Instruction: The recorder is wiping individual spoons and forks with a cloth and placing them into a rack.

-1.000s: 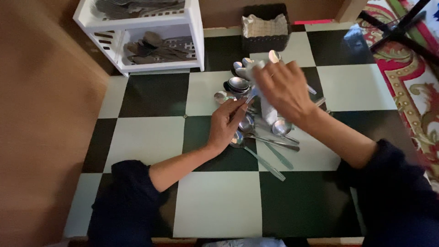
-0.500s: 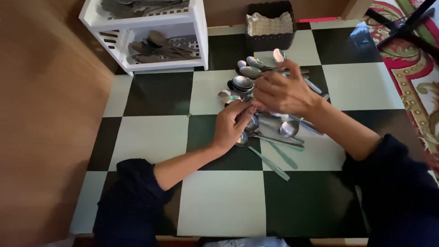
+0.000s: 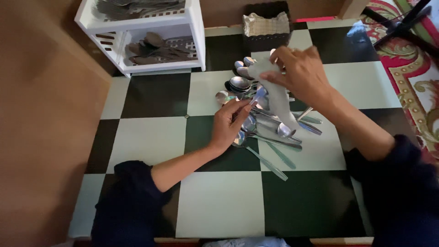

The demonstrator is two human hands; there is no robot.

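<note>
Spoons of shiny metal [image 3: 263,121] lie heaped on the black-and-white chequered desk [image 3: 219,206]. Left hand [image 3: 227,126] pinches one slim spoon handle [image 3: 257,97]; right hand [image 3: 302,73] grips a pale grey cloth [image 3: 276,98] above the heap. White slotted plastic rack [image 3: 146,34] and dark scalloped basket [image 3: 265,39] stand behind.

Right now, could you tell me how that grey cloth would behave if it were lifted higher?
The grey cloth is probably floppy: it droops from the right hand toward the spoons. It looks light, pinched by fingertips only. Its hanging end might drag a spoon.
</note>
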